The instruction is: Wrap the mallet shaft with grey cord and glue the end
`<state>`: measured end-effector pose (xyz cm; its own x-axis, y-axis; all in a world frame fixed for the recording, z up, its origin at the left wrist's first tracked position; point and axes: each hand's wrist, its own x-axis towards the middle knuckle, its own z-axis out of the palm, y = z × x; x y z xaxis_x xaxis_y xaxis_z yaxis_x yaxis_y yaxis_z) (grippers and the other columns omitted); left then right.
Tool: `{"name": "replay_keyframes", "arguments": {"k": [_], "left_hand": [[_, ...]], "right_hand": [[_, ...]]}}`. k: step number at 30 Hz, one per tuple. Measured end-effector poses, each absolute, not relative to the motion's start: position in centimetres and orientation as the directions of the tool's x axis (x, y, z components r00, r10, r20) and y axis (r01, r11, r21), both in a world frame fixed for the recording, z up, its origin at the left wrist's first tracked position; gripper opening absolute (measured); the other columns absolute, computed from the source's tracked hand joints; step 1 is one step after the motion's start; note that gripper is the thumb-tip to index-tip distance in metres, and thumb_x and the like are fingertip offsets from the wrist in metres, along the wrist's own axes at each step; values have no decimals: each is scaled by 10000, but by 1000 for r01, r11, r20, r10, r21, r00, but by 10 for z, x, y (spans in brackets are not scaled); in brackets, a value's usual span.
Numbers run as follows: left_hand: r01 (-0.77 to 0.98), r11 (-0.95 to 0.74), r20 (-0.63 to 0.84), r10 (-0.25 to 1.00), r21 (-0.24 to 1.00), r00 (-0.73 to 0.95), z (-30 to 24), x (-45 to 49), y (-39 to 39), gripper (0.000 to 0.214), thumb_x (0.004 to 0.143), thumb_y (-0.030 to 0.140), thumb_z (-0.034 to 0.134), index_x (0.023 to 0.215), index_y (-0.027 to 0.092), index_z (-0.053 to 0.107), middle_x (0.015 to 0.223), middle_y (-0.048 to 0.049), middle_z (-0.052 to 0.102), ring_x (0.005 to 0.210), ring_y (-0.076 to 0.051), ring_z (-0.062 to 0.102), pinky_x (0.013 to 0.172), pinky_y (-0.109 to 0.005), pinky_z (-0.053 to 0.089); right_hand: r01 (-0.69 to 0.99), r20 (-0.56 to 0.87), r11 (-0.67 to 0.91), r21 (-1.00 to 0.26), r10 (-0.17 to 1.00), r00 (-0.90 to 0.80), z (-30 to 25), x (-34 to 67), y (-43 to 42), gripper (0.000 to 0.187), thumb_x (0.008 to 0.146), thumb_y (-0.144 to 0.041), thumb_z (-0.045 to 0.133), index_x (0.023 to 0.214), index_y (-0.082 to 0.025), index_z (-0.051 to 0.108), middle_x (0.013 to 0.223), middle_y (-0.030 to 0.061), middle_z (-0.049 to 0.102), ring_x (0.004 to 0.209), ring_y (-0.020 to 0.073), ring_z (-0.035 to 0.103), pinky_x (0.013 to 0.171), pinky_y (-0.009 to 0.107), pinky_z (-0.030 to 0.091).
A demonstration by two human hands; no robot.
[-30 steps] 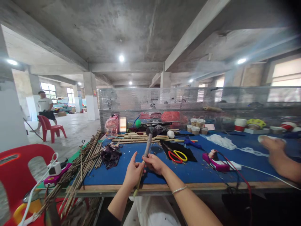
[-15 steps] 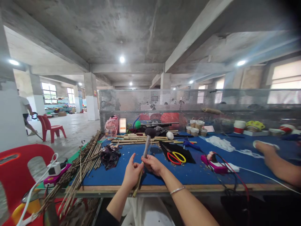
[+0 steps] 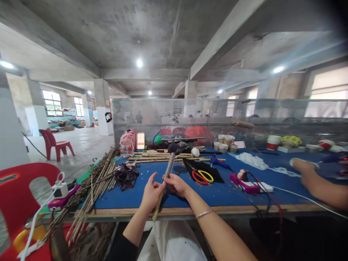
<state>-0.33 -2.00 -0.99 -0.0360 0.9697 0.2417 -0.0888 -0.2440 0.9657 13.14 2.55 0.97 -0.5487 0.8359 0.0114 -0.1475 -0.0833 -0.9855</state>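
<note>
In front of me, both hands hold a slim stick (image 3: 157, 210) tilted away from me. Grey wrapping (image 3: 170, 165) covers its upper part, and a dark rounded head (image 3: 175, 148) tops it. My left hand (image 3: 150, 194) is closed around the lower, bare part, its index finger lifted. My right hand (image 3: 176, 185) pinches the stick at the lower end of the grey wrapping. Right of my hands, scissors (image 3: 202, 177) with red and yellow handles lie on black cloth (image 3: 218, 176). A crumpled dark cloth (image 3: 126, 178) lies to the left.
Dry twigs (image 3: 104, 177) overhang the table's left front edge. Bamboo sticks (image 3: 152, 158), a white ball (image 3: 195, 152) and a blue glue gun (image 3: 219, 162) lie farther back. Cabled purple power strips (image 3: 248, 185) sit on both sides. Another person's hand (image 3: 303, 166) works at right. A mesh partition (image 3: 152, 116) stands behind.
The camera view has shifted slightly. Both hands keep nearly the same hold on the stick. The person walking at far left is no longer seen there.
</note>
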Motion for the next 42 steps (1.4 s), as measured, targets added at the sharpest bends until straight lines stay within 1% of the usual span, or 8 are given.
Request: {"name": "replay_keyframes", "arguments": {"k": [3, 9, 13, 17, 23, 32, 39, 42], "left_hand": [[-63, -244, 242, 970, 968, -35, -9, -1, -20, 745, 710, 351, 655, 1320, 67, 335, 535, 69, 516, 501, -98, 505, 496, -200, 369], [30, -286, 286, 940, 958, -186, -9, 9, -13, 689, 609, 265, 736, 1223, 91, 478, 602, 50, 549, 515, -79, 502, 520, -192, 387], [-100, -222, 205, 967, 970, -154, -7, 10, -10, 771, 675, 363, 695, 1309, 69, 369, 514, 60, 532, 466, -99, 518, 476, -200, 379], [-111, -115, 109, 993, 987, -53, 2, 4, -10, 789, 725, 391, 647, 1353, 68, 295, 536, 34, 571, 461, -121, 548, 468, -217, 393], [118, -286, 299, 948, 951, -113, 11, -6, 0, 653, 645, 288, 708, 1217, 70, 482, 603, 29, 570, 525, -96, 509, 511, -206, 371], [-76, -273, 258, 952, 959, -167, -13, -6, -3, 675, 651, 372, 707, 1200, 79, 446, 555, 58, 548, 506, -90, 475, 526, -210, 354], [-17, -293, 289, 951, 956, -108, -12, -7, -7, 692, 602, 317, 753, 1190, 92, 467, 571, 71, 517, 519, -80, 483, 519, -195, 353], [-22, -292, 288, 951, 956, -115, -10, -7, -9, 732, 624, 342, 738, 1234, 76, 433, 547, 70, 522, 502, -83, 486, 507, -194, 354]], "right_hand": [[-145, 18, -69, -987, 849, -527, 8, 131, 26, 461, 579, -471, 752, 787, -193, 449, 402, -137, 308, 323, 20, 169, 353, 220, 30], [-161, 25, -66, -985, 862, -506, 5, 130, 32, 466, 584, -473, 751, 786, -185, 445, 461, -102, 441, 322, 14, 242, 353, 210, 53], [-181, 3, -107, -978, 855, -519, 7, 132, 33, 468, 588, -484, 750, 808, -184, 467, 424, -131, 341, 328, 11, 178, 360, 202, 34], [-145, 11, -72, -987, 863, -505, 8, 131, 31, 442, 599, -484, 736, 749, -186, 447, 443, -111, 385, 334, 16, 221, 356, 199, 44], [-115, 12, -52, -992, 866, -500, 19, 130, 38, 415, 611, -452, 725, 708, -196, 414, 410, -136, 286, 330, 17, 152, 361, 208, 29], [-103, -27, -100, -990, 833, -553, 12, 122, 46, 449, 582, -478, 741, 750, -193, 438, 392, -143, 291, 320, 15, 137, 347, 209, 13], [-111, 61, 3, -994, 850, -523, 7, 119, 38, 453, 581, -487, 733, 758, -176, 455, 431, -110, 421, 300, 9, 231, 333, 210, 61], [-136, 71, 0, -991, 852, -518, 7, 120, 35, 456, 581, -487, 738, 765, -176, 461, 427, -115, 408, 300, 10, 225, 332, 213, 63]]}}
